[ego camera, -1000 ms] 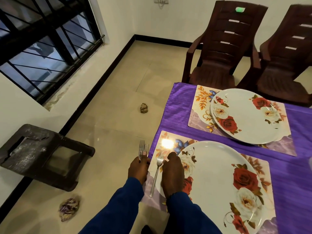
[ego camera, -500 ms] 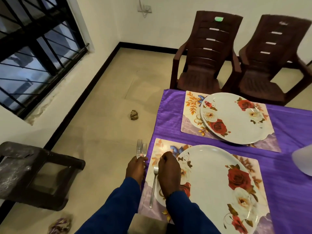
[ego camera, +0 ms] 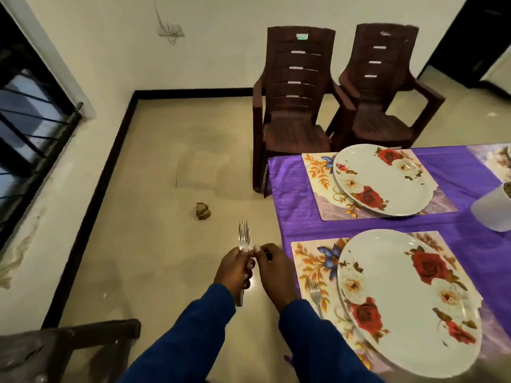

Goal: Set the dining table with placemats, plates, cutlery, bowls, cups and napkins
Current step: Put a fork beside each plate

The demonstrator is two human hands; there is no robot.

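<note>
- Both hands are now hanging off the table's left edge, over the floor; half a second ago the right hand was lying on the near placemat beside a fork, and that fork is now lying alone on the mat, just left of the near plate, tines pointing away.
- Far left of the table, a barred window is showing in the wall, and a dark stool is sitting low in the corner of the view.
- Between window and table, a small brown lump is lying on the floor.
- Left of the table edge, the left hand is gripping a bunch of forks upright, tines up, handles sticking out below the fist.
- Right hand, fingers curled, is meeting the left at the bunch, its fingertips pinching at the necks of the forks.
- Beyond the table's far-left corner, two brown chairs are standing side by side.
- On the table, the far placemat is carrying the far plate, well apart from the near setting.
- At the table's right side, a white cup is standing, cut by the frame.
</note>
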